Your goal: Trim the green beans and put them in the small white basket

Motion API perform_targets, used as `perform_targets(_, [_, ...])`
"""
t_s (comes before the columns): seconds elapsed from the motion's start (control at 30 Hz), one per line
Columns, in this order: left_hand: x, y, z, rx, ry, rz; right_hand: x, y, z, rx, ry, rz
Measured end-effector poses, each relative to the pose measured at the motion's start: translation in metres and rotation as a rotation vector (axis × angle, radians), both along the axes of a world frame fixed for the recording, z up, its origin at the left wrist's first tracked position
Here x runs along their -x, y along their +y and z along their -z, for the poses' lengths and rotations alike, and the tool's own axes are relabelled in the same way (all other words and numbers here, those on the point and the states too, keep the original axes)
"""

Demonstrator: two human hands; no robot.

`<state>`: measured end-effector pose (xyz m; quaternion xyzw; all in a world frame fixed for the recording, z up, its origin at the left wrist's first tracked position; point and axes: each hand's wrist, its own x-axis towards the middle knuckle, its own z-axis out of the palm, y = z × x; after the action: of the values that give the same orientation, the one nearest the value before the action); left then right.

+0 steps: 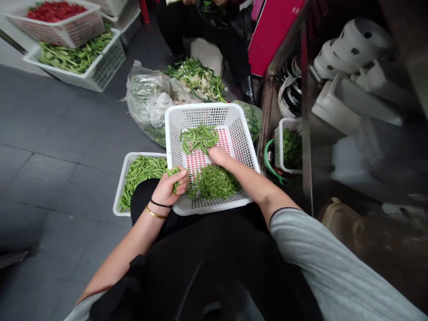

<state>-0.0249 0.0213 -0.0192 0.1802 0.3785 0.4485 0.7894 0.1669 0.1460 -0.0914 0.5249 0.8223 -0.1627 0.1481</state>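
Left hand [169,187] curls round slim green pods [172,171]
Right hand [219,155], grip hidden from view, is beside it in a latticed plastic basket [217,206].

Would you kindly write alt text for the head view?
The left grip holds green pods while the right grip reaches into a white basket, between loose pods and a stringy green pile. A second basket, full of pods, is at left.

Soft light shows brightest on the white basket [239,142], its green pods [202,136] fairly crisp. Right of the basket, white containers [354,100] are dim and smeared; left of it, the floor [67,178] blurs outward. Below it, black clothing [207,254] swallows detail; beyond, a plastic bag [143,87] glints.
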Motion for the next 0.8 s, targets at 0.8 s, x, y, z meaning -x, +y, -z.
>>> perform_targets(0.8, [-0.01,-0.04,-0.019,-0.156,0.236,0.346,-0.088,-0.113,-0.109,-0.151,1.077,0.299])
